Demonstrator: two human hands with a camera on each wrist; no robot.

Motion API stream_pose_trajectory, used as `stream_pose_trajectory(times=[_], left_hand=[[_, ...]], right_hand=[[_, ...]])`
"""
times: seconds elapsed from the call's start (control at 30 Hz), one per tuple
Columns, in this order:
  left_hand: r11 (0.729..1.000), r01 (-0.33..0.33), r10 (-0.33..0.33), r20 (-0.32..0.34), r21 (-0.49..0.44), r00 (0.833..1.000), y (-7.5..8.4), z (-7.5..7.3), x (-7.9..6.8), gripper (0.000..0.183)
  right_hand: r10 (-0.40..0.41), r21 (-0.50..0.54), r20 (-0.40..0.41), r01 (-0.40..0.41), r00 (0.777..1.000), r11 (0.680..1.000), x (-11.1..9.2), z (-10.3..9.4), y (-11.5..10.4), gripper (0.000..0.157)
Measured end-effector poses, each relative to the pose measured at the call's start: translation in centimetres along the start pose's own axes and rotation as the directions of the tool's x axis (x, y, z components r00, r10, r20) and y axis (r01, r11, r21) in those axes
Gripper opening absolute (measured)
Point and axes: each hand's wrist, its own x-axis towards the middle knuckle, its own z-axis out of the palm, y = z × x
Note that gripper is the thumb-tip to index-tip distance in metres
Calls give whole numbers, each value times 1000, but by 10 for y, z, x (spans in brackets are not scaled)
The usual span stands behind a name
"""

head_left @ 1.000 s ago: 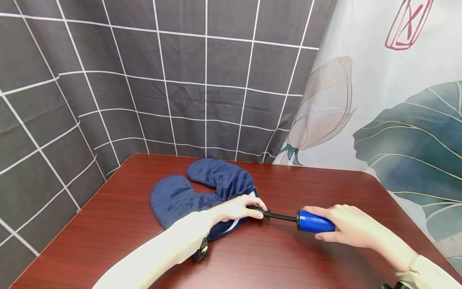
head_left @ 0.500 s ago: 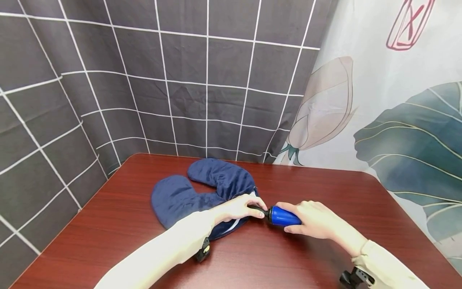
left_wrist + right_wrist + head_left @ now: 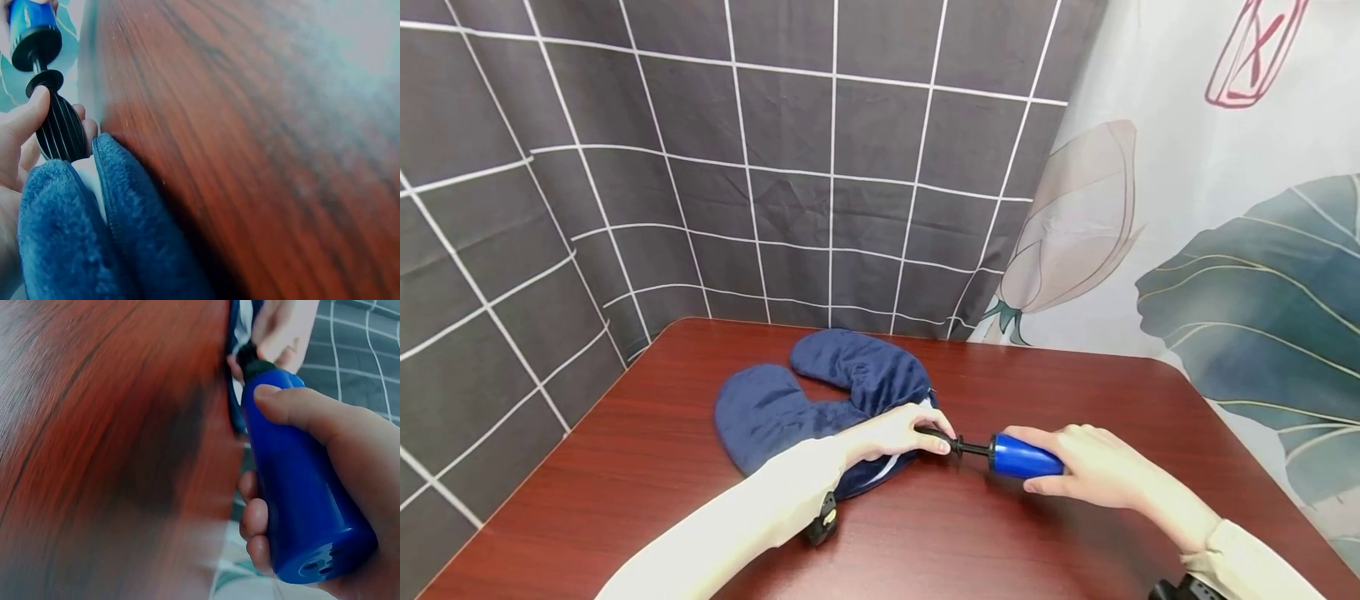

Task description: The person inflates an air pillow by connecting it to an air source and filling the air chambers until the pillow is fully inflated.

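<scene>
A blue hand pump [image 3: 1024,457] with a black rod lies across the front of a navy plush neck pillow [image 3: 767,417]. My right hand [image 3: 1093,465] wraps round its blue barrel, thumb along the top, as the right wrist view shows. With my left hand [image 3: 895,432] I grip the ribbed black handle [image 3: 60,128] at the pillow's open zip. White inner material [image 3: 90,178] shows between the zip edges. A short length of rod is exposed between handle and barrel. The place where the pump meets the pillow is hidden by my left hand.
The pillow lies on a reddish-brown wooden table [image 3: 985,550]. Behind it hangs a dark grey curtain [image 3: 782,200] with white grid lines. To the right hangs a pale curtain [image 3: 1180,183] with flower and leaf prints.
My right hand slid the barrel left until it met the handle, then drew it partly back to the right, baring some rod. My left hand and the pillow stayed put.
</scene>
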Motion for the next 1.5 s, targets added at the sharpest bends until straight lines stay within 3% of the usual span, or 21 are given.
stream_pose_trajectory(times=[0.3, 0.5, 0.63, 0.83, 1.17, 1.33, 1.5], left_hand=[[999, -30, 31, 17, -14, 999, 1, -2, -1, 21], [1000, -12, 12, 8, -26, 1000, 3, -1, -2, 21], [997, 6, -7, -5, -72, 1000, 3, 1, -2, 21], [993, 2, -4, -17, -115, 1000, 4, 3, -2, 23], [995, -4, 1, -38, -101, 999, 3, 1, -1, 22], [994, -7, 3, -37, -110, 999, 4, 2, 0, 22], [995, -4, 0, -41, -96, 999, 3, 2, 0, 21]], right_hand=[[12, -27, -64, -13, 998, 1000, -38, -16, 28, 65], [27, -34, -55, -29, 998, 999, -49, -19, 34, 66], [35, -22, -30, -35, 999, 999, -41, -19, 29, 66], [33, 29, 42, -35, 999, 999, -12, -18, 13, 63], [-25, 23, 30, 24, 999, 999, 31, -5, -8, 59], [-35, 19, 12, 35, 999, 999, 39, 1, -14, 58], [-23, 14, 8, 23, 1000, 1000, 33, 0, -11, 60]])
